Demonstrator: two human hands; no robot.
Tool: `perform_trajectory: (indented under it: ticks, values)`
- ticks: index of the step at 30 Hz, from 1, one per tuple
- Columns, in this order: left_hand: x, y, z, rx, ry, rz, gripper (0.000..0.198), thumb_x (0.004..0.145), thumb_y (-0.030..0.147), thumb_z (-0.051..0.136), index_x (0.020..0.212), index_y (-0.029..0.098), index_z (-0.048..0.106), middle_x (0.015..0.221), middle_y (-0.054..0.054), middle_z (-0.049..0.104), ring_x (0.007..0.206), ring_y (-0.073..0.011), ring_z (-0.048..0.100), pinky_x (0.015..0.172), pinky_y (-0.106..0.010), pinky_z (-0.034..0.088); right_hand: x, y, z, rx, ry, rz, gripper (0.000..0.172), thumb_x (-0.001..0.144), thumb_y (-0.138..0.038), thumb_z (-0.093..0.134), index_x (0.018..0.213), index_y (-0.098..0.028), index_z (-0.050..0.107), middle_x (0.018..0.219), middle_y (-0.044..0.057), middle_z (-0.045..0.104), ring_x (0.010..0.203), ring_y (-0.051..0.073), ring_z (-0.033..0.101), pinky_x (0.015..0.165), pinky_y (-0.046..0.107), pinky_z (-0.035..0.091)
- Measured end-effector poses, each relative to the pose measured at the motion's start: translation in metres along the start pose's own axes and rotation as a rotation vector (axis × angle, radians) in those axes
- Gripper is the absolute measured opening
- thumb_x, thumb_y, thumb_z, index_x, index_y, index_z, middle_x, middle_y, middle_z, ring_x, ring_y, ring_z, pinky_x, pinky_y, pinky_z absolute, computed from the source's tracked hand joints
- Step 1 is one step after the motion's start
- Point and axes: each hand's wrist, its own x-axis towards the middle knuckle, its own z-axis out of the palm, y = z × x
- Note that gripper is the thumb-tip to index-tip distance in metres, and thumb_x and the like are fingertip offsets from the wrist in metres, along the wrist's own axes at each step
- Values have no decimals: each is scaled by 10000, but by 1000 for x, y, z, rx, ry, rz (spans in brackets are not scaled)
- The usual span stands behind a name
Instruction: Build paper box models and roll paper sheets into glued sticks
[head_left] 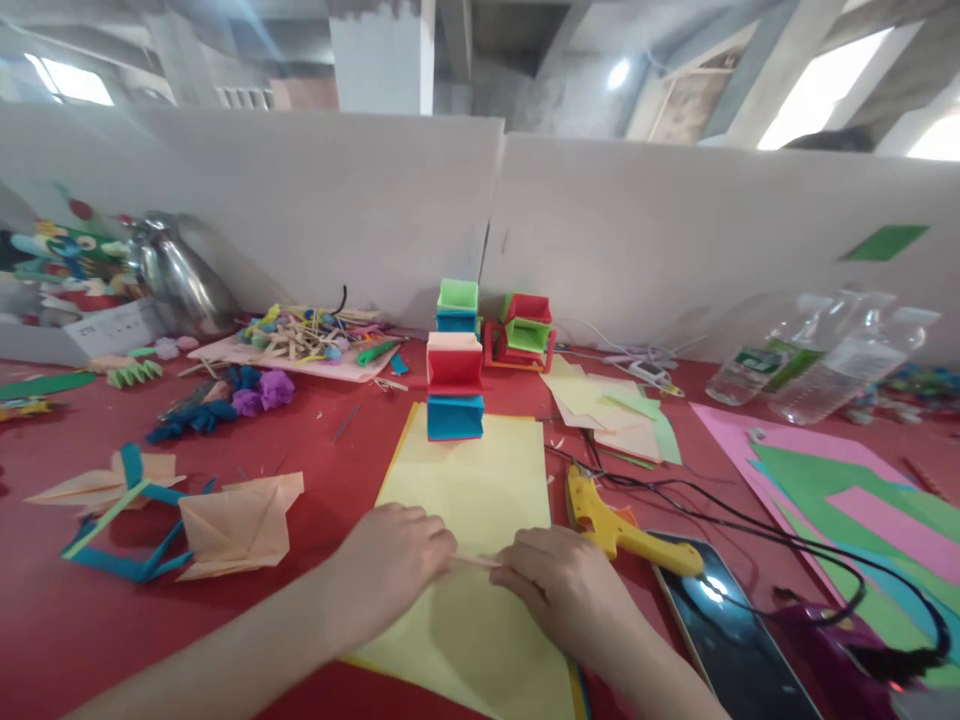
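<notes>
My left hand and my right hand are both closed over a stack of pale yellow paper sheets. Between them stretches a narrow, pale pinkish paper strip, one end pinched in each hand. The fingertips partly hide its ends. At the stack's far edge stands a tower of folded paper boxes in blue, red and green. Just right of my right hand lies a yellow glue gun, resting partly on a dark phone.
Folded peach paper pieces and blue strips lie left. Behind are a craft-stick pile, a metal jug and a red-green paper box model. Black cables, coloured sheets and plastic bottles occupy the right side.
</notes>
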Motion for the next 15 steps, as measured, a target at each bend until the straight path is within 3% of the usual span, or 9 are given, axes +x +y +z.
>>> perform_trajectory:
  ticks: [6,9,12,15]
  values:
    - [27,19,-2,58,59,-95,66,816,150,538,762,174,567,762,-16,619,682,-193,595,536,-287,405,-1,8,-2,-12,22,103,215,868,-205,473,689,-192,592,639,2,590,615,144,544,560,236,312]
    - [28,13,11,27,137,-118,90,817,146,542,734,179,555,749,1,615,685,-181,592,546,-282,412,1,9,1,-70,2,67,176,842,-133,472,754,-215,600,679,-4,609,633,147,549,562,236,316]
    - [24,2,27,-4,219,-119,93,808,152,558,723,187,544,745,15,608,679,-171,585,546,-274,403,10,4,2,-167,0,-1,169,762,-74,522,687,-209,591,646,-8,608,584,146,529,533,239,298]
    - [22,-6,30,-36,250,-143,110,805,171,568,700,185,539,722,19,602,665,-162,578,531,-261,386,24,-2,-4,-180,-6,29,155,745,-87,563,648,-205,587,630,-14,612,585,138,529,540,232,301]
